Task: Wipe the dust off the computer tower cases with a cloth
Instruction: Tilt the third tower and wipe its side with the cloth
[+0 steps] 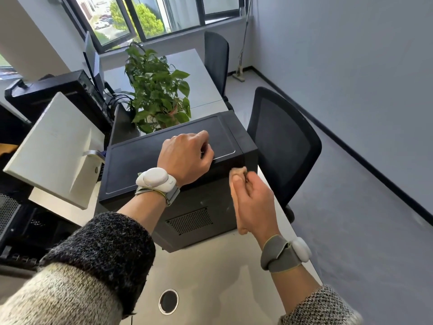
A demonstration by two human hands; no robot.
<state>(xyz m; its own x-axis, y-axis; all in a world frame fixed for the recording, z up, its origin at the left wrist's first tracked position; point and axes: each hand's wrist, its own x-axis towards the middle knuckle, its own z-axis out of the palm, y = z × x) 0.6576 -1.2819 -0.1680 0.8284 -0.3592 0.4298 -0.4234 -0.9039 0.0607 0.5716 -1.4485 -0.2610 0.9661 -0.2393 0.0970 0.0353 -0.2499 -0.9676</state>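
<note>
Right hand (254, 200) presses cloth (235, 195) against tower case (145, 160)

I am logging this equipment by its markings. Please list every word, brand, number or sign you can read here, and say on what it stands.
No text can be read in this view.
The black computer tower: bare panels and a vent grille, no badge in view.
The white monitor back: plain.
The left wrist device and right wrist device: no visible marking.
The cloth in the right hand: plain.
</note>
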